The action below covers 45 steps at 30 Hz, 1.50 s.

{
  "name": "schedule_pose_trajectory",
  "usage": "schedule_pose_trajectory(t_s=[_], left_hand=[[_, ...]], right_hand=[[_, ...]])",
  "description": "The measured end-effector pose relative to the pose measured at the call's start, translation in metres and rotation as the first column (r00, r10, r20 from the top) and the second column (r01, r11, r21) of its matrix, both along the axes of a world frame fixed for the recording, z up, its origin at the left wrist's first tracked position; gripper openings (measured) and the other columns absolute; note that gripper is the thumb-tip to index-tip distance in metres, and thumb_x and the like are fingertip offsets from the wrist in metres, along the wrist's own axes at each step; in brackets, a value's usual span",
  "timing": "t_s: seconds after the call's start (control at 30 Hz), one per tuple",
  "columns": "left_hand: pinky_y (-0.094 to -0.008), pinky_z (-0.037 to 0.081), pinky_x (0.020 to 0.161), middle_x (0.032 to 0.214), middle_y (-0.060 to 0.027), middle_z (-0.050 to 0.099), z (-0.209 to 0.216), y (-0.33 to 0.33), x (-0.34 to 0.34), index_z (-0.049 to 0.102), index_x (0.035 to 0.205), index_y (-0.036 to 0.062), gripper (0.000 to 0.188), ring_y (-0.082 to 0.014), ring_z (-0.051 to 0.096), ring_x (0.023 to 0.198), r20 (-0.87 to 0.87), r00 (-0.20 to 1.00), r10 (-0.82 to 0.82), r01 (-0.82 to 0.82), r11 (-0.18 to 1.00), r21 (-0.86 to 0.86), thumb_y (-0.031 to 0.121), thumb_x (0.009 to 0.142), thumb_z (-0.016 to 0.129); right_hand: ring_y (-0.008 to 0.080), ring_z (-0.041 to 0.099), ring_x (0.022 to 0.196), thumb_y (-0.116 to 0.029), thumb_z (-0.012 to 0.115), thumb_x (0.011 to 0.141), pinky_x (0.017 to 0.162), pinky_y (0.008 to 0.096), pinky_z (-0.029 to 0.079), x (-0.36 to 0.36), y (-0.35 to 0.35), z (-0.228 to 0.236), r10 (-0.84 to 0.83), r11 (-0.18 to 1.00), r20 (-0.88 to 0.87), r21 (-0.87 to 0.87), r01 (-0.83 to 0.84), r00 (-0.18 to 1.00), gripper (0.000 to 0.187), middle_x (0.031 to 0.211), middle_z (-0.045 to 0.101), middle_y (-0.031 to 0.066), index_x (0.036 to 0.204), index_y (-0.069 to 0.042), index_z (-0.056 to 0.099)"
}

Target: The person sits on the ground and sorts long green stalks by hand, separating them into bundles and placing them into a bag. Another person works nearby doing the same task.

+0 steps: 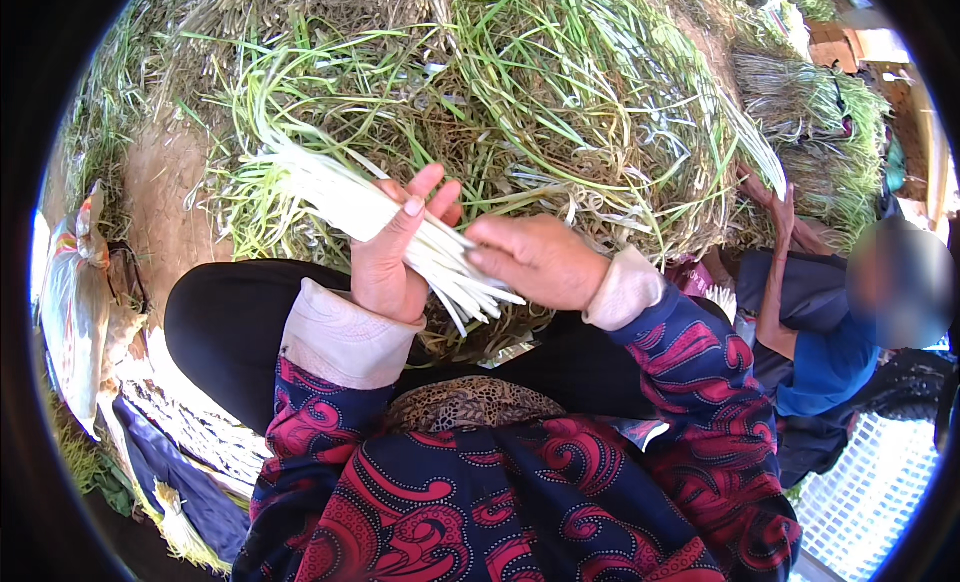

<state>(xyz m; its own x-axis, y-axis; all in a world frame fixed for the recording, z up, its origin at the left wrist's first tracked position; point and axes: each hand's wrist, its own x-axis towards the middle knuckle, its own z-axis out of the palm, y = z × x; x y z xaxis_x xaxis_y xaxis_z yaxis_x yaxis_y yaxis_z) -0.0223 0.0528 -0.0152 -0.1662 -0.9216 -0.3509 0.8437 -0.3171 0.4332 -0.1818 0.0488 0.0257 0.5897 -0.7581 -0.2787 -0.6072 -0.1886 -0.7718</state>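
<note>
Your left hand (388, 270) was closed around the pale stalk bundle (335, 192) near mid-length; your half-curled right hand (540, 262) was beside its tips, its hold unclear. The stalks seemed light, slick and easily bruised, best cradled at that grip, with the green heap (570, 102) beyond.

Partly covered, softly smeared, and cropped by the round rim.
The pale stalk bundle (345, 202) covers part of the left grip (385, 267); its leafy tips blend into the green heap (590, 112), their ends indistinct. Blur softens the right grip (545, 262), leaving its contact unclear. A co-worker's head (900, 282) is blurred out, and the white lattice crate (870, 482) runs past the rim.
</note>
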Motion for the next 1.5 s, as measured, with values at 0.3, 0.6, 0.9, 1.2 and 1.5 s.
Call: schedule_pose_trajectory(t_s=[0.3,0.6,0.9,1.2,1.5], left_hand=[[-0.0231,0.04,0.056,0.087,-0.0029,0.056,-0.012,-0.006,0.012,0.047,0.103,0.0161,0.022,-0.0074,0.042,0.057,-0.123,0.989,0.085,-0.049,0.961,0.271,0.01,0.083,0.048],[-0.0283,0.042,0.06,0.065,0.0012,0.045,-0.02,-0.004,0.012,0.047,0.082,0.0124,0.011,-0.0125,0.046,0.06,-0.058,0.996,0.066,-0.05,0.969,0.242,0.018,0.079,0.056],[-0.0293,0.043,0.066,0.061,0.0025,0.04,-0.006,-0.008,-0.005,0.045,0.076,0.013,0.015,-0.0121,0.046,0.062,-0.009,1.0,0.01,-0.008,0.974,0.225,0.023,0.08,0.055],[-0.0276,0.042,0.05,0.073,-0.0054,0.049,-0.003,-0.012,0.005,0.045,0.082,0.0101,0.012,-0.014,0.046,0.053,0.038,0.993,0.113,-0.116,0.991,0.065,0.011,0.077,0.056],[-0.0285,0.042,0.053,0.072,-0.0046,0.049,0.003,-0.015,0.017,0.046,0.081,0.0101,0.013,-0.0135,0.047,0.056,-0.039,0.986,0.16,-0.157,0.985,0.078,0.011,0.076,0.057]], right_hand=[[0.0218,0.056,0.077,-0.024,0.045,0.081,0.073,0.0316,0.044,-0.088,-0.072,-0.04,-0.465,0.881,-0.326,-0.267,0.391,0.823,0.021,0.086,0.058,0.0103,0.093,-0.009,0.053],[0.0236,0.057,0.081,-0.024,0.053,0.076,0.072,0.0347,0.045,-0.132,-0.075,-0.026,-0.483,0.874,-0.611,-0.288,0.392,0.627,0.024,0.086,0.058,0.0125,0.095,-0.009,0.054],[0.0248,0.053,0.091,-0.022,0.048,0.079,0.08,0.0344,0.041,-0.05,-0.065,-0.075,-0.042,0.993,-0.312,-0.119,0.005,0.949,0.029,0.099,0.054,0.0147,0.104,-0.006,0.05],[0.0315,0.056,0.073,-0.034,0.055,0.072,0.065,0.0382,0.043,-0.071,-0.061,-0.1,-0.342,0.939,-0.747,-0.246,0.241,0.571,0.028,0.078,0.059,0.0137,0.087,-0.01,0.053],[0.0168,0.055,0.068,-0.012,0.059,0.07,0.064,0.0264,0.045,-0.072,-0.078,-0.049,-0.594,0.659,-0.071,0.53,0.534,0.802,0.026,0.082,0.055,0.0092,0.091,-0.002,0.048]])
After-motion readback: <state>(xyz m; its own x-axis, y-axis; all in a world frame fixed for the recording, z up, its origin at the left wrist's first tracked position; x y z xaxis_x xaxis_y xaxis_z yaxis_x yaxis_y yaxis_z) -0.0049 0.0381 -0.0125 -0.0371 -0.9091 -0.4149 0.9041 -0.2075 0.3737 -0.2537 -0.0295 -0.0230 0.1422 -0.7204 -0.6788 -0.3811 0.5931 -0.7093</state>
